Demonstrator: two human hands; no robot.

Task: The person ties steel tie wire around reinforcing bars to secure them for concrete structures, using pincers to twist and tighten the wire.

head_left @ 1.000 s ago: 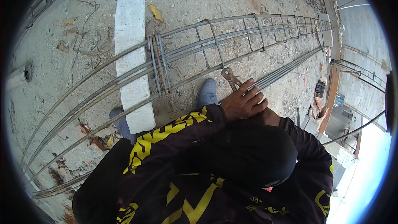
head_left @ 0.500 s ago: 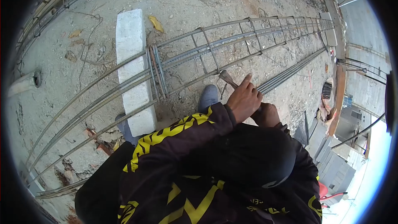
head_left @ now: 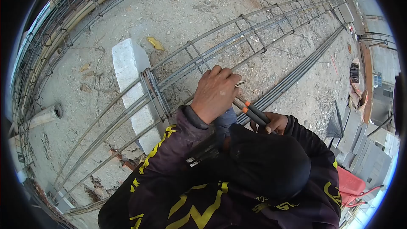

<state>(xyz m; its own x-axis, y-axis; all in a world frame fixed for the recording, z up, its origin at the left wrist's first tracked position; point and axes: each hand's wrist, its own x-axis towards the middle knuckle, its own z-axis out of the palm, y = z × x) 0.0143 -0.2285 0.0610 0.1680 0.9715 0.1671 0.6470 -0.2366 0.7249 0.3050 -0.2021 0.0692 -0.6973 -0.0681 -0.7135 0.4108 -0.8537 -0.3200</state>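
Observation:
My left hand (head_left: 215,92) is closed at the near bar of a long rebar cage (head_left: 250,29), with thin tie wire (head_left: 240,83) poking out past its fingers. Lower right, my right hand (head_left: 273,123) grips the dark handles of pincers (head_left: 253,111), which have orange bands. The pincers point toward my left hand, and their jaws are hidden behind it. Several stirrups (head_left: 154,91) are bunched on the cage beside a white block (head_left: 131,65) that the bars lie across.
Loose straight bars (head_left: 292,74) lie on the dirt to the right of the cage. More rebar cages (head_left: 63,34) line the upper left, near a pipe (head_left: 44,115). A red wheelbarrow (head_left: 351,186) and grey blocks (head_left: 360,152) stand at the lower right.
My left hand has moved left to the cage bar, away from my right. The pincers' handles now show between my hands. The whole view has shifted.

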